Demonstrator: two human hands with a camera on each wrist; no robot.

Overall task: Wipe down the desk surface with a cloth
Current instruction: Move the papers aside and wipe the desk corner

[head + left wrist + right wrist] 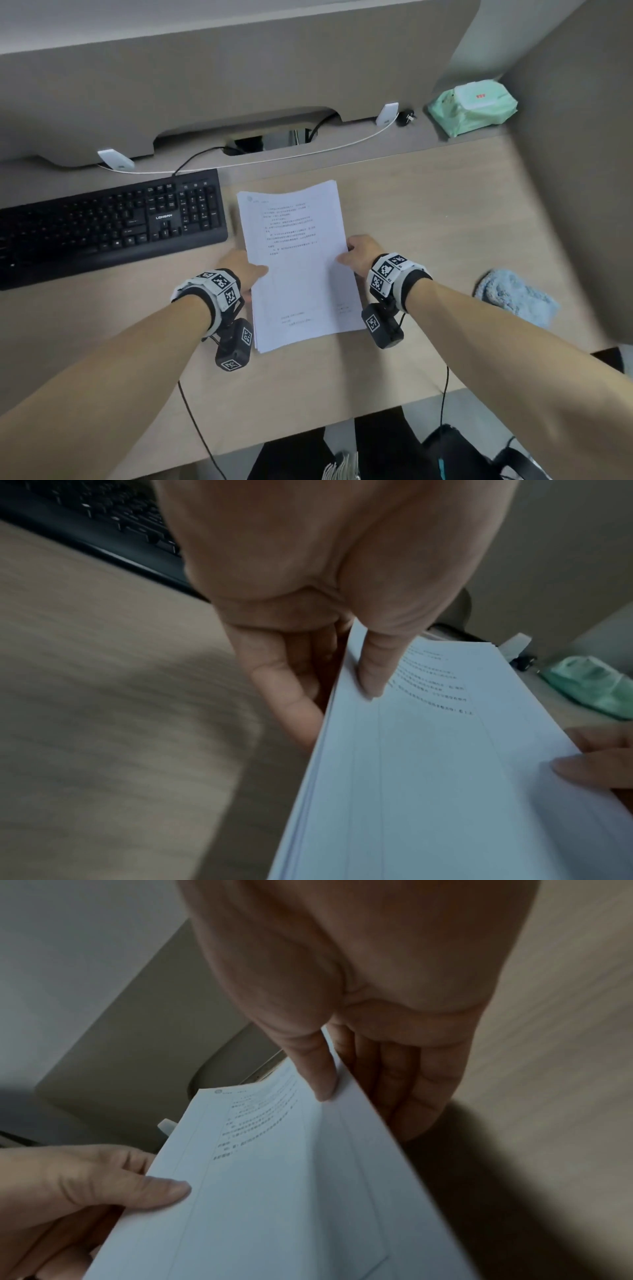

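Both grips pinch the paper stack (294, 260), left hand (245, 269) and right hand (359, 253) at opposite edges, thumbs on top, presumably clearing the worktop (428, 212) for the cloth (513, 296) right of the stack.

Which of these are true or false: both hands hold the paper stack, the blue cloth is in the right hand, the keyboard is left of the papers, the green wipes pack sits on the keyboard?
1. Both hands hold the paper stack. True: the left hand and right hand grip its side edges.
2. The blue cloth is in the right hand. False: it lies on the desk, right of that arm.
3. The keyboard is left of the papers. True.
4. The green wipes pack sits on the keyboard. False: it lies in the far right corner.
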